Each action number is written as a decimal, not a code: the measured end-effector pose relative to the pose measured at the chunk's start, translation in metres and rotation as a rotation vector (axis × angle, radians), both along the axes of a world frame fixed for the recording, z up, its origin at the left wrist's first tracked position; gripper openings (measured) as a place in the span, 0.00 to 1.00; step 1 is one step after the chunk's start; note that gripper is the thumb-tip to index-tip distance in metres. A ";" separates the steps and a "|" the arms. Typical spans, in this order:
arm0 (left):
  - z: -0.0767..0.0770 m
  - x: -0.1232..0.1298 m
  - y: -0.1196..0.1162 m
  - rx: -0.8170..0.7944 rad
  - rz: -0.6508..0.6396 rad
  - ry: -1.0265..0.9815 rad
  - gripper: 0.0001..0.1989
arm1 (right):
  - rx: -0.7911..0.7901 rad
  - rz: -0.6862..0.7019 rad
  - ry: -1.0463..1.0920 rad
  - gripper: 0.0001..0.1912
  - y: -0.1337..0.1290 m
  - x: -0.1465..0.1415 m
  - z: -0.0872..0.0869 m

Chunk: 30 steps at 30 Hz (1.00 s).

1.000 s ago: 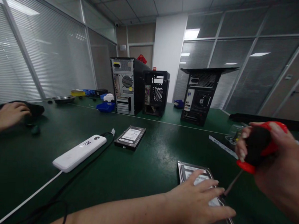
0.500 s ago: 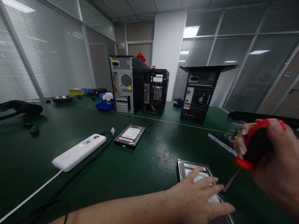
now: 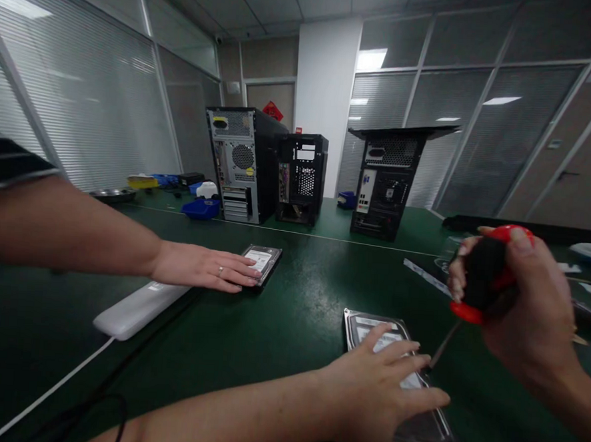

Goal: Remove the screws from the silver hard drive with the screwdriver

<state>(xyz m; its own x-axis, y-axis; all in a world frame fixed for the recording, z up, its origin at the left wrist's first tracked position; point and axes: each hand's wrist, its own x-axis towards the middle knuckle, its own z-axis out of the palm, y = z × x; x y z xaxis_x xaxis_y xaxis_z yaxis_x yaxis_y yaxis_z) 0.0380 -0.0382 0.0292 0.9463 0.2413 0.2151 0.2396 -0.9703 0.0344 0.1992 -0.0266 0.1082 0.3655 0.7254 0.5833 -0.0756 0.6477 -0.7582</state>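
My left hand (image 3: 380,393) lies with spread fingers across the top of a hard drive (image 3: 356,325), which rests flat on the green table. My right hand (image 3: 525,302) is closed around the red and black handle of a screwdriver (image 3: 485,272). The screwdriver's shaft slants down to the right edge of that drive, beside my left fingertips; its tip is hard to make out. A second hard drive (image 3: 272,256) lies further off to the left. Another person's hand (image 3: 212,266), with a ring on one finger, rests on it.
A white power strip (image 3: 134,311) and its cables lie at the left, partly under the other person's arm (image 3: 65,227). Several computer cases, including a silver-backed one (image 3: 241,171) and a black one (image 3: 385,186), stand at the back. A blue bin (image 3: 201,208) stands beside them.
Another person's arm has come in from the left, and its hand now lies on the far hard drive. My view has shifted slightly; my hands keep nearly the same places at the near drive.
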 end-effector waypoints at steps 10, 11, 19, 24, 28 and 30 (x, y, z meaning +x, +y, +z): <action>0.003 0.000 -0.001 0.016 0.002 0.021 0.37 | -0.017 -0.013 0.000 0.19 0.002 0.001 -0.003; 0.004 -0.001 -0.001 0.019 0.003 0.026 0.37 | -0.026 -0.027 -0.008 0.21 0.003 0.001 -0.004; 0.001 0.001 -0.001 0.007 0.011 0.019 0.37 | -0.027 -0.022 -0.036 0.13 0.003 0.000 -0.005; 0.000 0.001 -0.001 -0.025 0.006 0.003 0.37 | 0.006 0.057 -0.008 0.14 0.004 0.000 -0.006; 0.001 0.001 -0.001 -0.019 0.000 0.015 0.38 | 0.012 0.024 -0.042 0.13 0.005 -0.001 -0.006; 0.001 0.002 -0.001 -0.014 0.002 0.007 0.38 | 0.024 0.022 -0.066 0.13 0.005 -0.001 -0.006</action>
